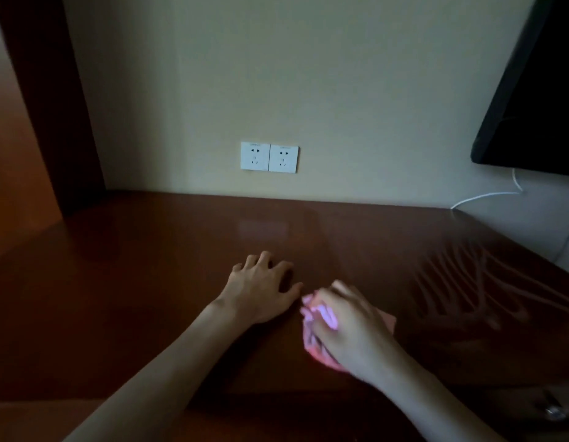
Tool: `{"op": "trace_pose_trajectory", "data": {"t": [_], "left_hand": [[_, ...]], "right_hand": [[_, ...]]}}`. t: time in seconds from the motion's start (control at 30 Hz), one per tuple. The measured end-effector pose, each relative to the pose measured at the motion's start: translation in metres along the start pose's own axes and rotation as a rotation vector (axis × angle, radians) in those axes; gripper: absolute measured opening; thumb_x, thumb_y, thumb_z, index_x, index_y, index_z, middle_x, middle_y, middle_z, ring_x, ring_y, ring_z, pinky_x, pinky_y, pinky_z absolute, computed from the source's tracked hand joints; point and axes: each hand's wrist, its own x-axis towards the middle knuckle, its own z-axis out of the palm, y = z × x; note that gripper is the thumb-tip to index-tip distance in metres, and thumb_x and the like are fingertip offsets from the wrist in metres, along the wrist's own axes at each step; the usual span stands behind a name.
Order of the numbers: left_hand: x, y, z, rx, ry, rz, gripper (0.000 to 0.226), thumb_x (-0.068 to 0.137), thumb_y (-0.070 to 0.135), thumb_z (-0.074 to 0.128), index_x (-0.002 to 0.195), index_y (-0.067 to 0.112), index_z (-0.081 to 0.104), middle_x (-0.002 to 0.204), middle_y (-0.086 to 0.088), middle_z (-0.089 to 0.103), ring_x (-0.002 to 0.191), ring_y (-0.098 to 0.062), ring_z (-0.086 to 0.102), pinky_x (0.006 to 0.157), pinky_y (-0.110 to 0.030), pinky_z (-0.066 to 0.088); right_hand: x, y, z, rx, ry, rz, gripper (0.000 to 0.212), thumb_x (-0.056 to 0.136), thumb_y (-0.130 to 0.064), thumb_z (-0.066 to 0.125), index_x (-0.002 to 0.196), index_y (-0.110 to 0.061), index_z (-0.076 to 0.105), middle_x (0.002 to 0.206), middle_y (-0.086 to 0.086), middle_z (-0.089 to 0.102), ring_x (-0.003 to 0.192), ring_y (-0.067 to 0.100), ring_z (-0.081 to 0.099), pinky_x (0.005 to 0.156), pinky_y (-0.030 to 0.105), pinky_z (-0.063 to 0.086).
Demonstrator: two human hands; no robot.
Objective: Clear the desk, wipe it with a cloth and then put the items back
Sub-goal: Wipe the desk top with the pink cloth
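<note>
- Head view: pink cloth (318,327) lies bunched on the desk (149,282) under the right hand (350,327), whose grip presses closed on it.
- Left hand (264,288) (fingers spread, empty) rests flat just left, touching nothing else.
- Unwiped desk stretches mostly leftward and ahead.

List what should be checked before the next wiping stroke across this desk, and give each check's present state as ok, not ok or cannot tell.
1. Cloth in hand: the right hand is bunched on the pink cloth: ok.
2. Cloth touching the desk: ok.
3. Left hand clear of the cloth's path: it rests right beside the cloth: not ok.
4. Desk cleared near the hands: ok.
5. Blurred streaks at right, object or reflection: cannot tell.
6. White cable off the desk top: cannot tell.
</note>
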Motion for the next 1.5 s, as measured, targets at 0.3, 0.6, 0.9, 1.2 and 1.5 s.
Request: {"op": "trace_pose_trajectory", "data": {"t": [0.3, 0.6, 0.9, 1.2, 1.5], "left_hand": [[0.003, -0.001, 0.009, 0.07, 0.054, -0.011, 0.063, 0.092, 0.072, 0.029, 0.147, 0.044, 0.04, 0.15, 0.002, 0.041, 0.137, -0.024, 0.039, 0.108, -0.043, 0.035], [0.003, 0.001, 0.008, 0.045, 0.035, -0.018, 0.065, 0.092, 0.073, 0.029, 0.149, 0.044, 0.039, 0.152, 0.0, 0.039, 0.138, -0.025, 0.039, 0.109, -0.043, 0.037], [-0.002, 0.002, 0.007, 0.07, 0.024, -0.009, 0.064, 0.095, 0.07, 0.027, 0.151, 0.042, 0.038, 0.154, -0.003, 0.039, 0.139, -0.028, 0.039, 0.11, -0.043, 0.036], [0.003, 0.0, 0.009, 0.092, 0.03, 0.003, 0.065, 0.094, 0.07, 0.027, 0.151, 0.041, 0.038, 0.15, -0.003, 0.041, 0.137, -0.027, 0.04, 0.108, -0.043, 0.037], [0.002, -0.002, 0.009, 0.081, 0.001, 0.015, 0.065, 0.095, 0.069, 0.025, 0.151, 0.039, 0.037, 0.152, -0.007, 0.038, 0.138, -0.031, 0.037, 0.112, -0.046, 0.036]], "right_hand": [[0.136, 0.062, 0.049, -0.116, -0.001, 0.255, 0.022, 0.097, -0.039, 0.056, 0.103, -0.017, 0.06, 0.114, 0.013, 0.058, 0.112, 0.037, 0.054, 0.089, 0.037, 0.044], [-0.007, 0.002, -0.02, -0.039, -0.022, 0.061, 0.031, 0.089, -0.043, 0.045, 0.106, -0.029, 0.065, 0.106, -0.008, 0.058, 0.1, 0.015, 0.06, 0.083, 0.026, 0.043], [0.055, 0.029, 0.01, -0.086, -0.011, 0.211, 0.017, 0.094, -0.036, 0.058, 0.105, -0.023, 0.063, 0.109, 0.002, 0.056, 0.107, 0.029, 0.056, 0.081, 0.032, 0.042], [-0.018, -0.005, -0.018, 0.028, -0.063, 0.049, 0.031, 0.089, -0.048, 0.044, 0.106, -0.029, 0.063, 0.107, -0.011, 0.055, 0.104, 0.012, 0.055, 0.087, 0.031, 0.045], [0.037, 0.008, 0.003, -0.07, -0.012, 0.127, 0.024, 0.09, -0.041, 0.049, 0.102, -0.025, 0.062, 0.105, -0.001, 0.056, 0.103, 0.024, 0.056, 0.083, 0.035, 0.045]]}}
